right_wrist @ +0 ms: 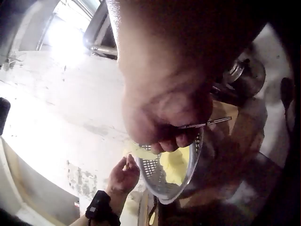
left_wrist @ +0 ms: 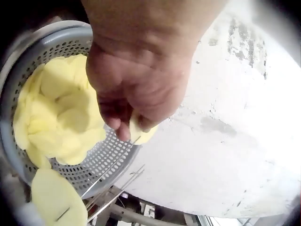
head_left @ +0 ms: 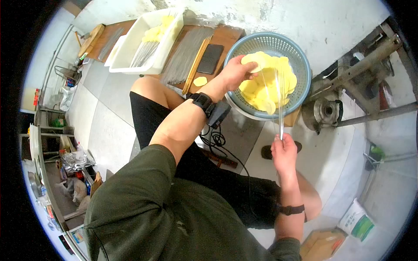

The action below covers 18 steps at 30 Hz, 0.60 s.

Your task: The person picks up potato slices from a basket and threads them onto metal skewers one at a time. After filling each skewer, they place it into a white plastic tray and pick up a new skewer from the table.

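Observation:
My left hand [head_left: 238, 75] pinches a thin yellow potato slice [head_left: 254, 61] above the near left of a blue-grey colander [head_left: 232, 51]. In the left wrist view, one skewer's tip reaches the pinched slice [left_wrist: 142, 133]. Several thin metal skewers [head_left: 281, 114] stick up from my right hand [head_left: 284, 153], which grips them at their lower ends and points them toward the colander. Another slice [left_wrist: 57, 200] is pierced on a skewer, lower down. A heap of potato slices [head_left: 278, 78] lies in the colander. The right wrist view shows the skewers' ends [right_wrist: 218, 121] protruding from the fist.
Left of the colander, a low wooden table [head_left: 233, 34] bears many loose metal skewers [head_left: 187, 50], bamboo sticks [head_left: 198, 63], a dark phone [head_left: 210, 59] and a single slice [head_left: 200, 81]. A white tub [head_left: 115, 67] holds skewered slices. A metal frame [head_left: 361, 69] stands at right; a cable [head_left: 217, 141] hangs between.

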### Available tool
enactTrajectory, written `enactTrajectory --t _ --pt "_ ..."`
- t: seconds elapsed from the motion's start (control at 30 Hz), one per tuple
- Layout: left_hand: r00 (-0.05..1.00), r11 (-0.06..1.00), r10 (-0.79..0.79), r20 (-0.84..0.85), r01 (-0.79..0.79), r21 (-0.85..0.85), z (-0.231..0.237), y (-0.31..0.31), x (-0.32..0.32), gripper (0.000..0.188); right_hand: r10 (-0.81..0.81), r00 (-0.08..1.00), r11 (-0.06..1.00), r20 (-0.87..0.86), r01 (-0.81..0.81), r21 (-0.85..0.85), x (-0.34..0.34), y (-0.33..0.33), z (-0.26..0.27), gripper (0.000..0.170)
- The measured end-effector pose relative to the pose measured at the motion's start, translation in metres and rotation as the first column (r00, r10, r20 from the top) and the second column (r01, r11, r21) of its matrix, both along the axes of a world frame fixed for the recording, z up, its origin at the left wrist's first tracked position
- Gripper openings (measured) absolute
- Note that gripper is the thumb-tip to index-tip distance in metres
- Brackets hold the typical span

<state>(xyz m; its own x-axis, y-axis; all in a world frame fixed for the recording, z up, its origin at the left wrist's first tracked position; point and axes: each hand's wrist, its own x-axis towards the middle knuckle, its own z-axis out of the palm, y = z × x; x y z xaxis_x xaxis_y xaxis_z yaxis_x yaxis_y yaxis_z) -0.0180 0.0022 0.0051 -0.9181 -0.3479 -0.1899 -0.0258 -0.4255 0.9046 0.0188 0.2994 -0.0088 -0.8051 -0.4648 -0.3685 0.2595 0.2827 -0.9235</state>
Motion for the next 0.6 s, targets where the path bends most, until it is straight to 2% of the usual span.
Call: enactTrajectory --t 0.13,0.23,0.6 --pt "0.999 0.999 0.024 -0.042 -0.023 0.038 0.0053 -0.0091 -0.0002 0.022 -0.043 0.998 0.996 0.037 0.046 -0.082 0.0005 0.0027 0.0024 0.009" --pt "0.999 0.998 0.025 -0.038 -0.023 0.050 0.0107 -0.0077 0.0003 0.022 -0.016 0.998 0.990 0.057 0.023 -0.138 0.0013 0.0043 -0.0051 0.008" --pt "0.998 0.999 0.030 -0.058 -0.028 0.031 0.0096 -0.0054 -0.0034 0.021 0.034 0.998 0.990 0.046 -0.028 -0.137 0.0023 0.0055 0.0015 0.008"
